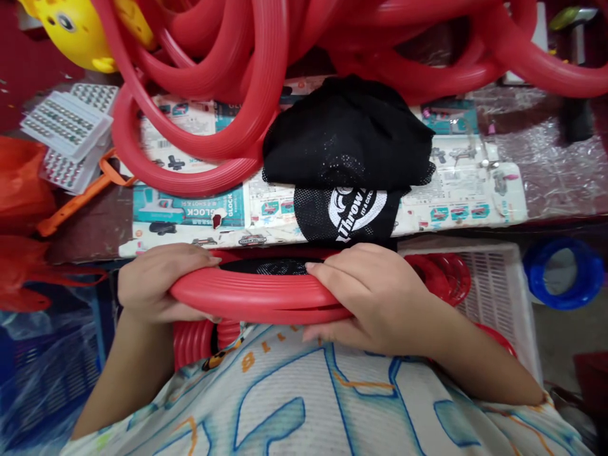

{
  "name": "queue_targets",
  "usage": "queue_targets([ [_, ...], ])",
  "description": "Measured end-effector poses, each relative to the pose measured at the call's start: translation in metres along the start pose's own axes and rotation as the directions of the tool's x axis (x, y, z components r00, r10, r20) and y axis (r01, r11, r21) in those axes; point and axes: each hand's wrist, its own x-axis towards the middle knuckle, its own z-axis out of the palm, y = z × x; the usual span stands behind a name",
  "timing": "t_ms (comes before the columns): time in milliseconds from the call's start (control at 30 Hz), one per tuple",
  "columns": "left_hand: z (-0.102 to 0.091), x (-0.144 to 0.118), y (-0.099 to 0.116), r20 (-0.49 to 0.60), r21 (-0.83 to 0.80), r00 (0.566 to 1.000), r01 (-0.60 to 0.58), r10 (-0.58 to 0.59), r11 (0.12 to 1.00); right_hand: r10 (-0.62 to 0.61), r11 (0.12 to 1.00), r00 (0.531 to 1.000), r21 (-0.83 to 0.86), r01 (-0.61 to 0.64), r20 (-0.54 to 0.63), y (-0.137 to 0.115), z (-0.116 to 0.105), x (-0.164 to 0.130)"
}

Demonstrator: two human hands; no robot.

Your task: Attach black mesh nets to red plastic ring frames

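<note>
Close to my body, my left hand [164,282] and my right hand [363,294] grip a red plastic ring [256,296] from its two sides. Fingers lie over the ring's top and thumbs or fingertips press its near edge. A slit shows along the ring's rim towards my right hand. Black mesh fabric [266,266] spans the inside of the ring. Just beyond it, a black mesh cloth piece with white lettering [356,212] hangs over the table edge, and more folded black fabric [349,136] lies behind it.
Large red rings [199,152] are heaped across the back of the table on printed cardboard [190,212]. At left are clear cases of small beads [71,123], an orange plastic tool [80,199] and a yellow toy [83,31]. A white crate [503,285] and a blue tape roll [563,272] stand at right.
</note>
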Motion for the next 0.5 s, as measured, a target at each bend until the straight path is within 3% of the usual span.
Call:
queue_targets([
  [233,-0.001,0.016,0.005,-0.104,0.008,0.993,-0.051,0.051,0.999,0.01,0.999,1.0,0.031,-0.01,0.015,0.003,0.002,0.006],
  [333,0.0,0.021,0.009,-0.101,0.018,0.992,-0.07,0.072,0.997,0.011,0.996,0.999,0.09,-0.013,0.03,0.007,0.001,0.01],
  [400,-0.001,0.024,0.008,-0.079,-0.013,0.993,-0.094,0.093,0.996,0.002,0.987,0.989,0.16,-0.027,0.151,0.01,-0.004,0.014],
  [500,-0.003,0.024,0.006,-0.053,-0.073,0.993,-0.113,0.109,0.991,-0.06,0.972,0.916,0.232,-0.036,0.396,0.014,-0.014,0.018],
])
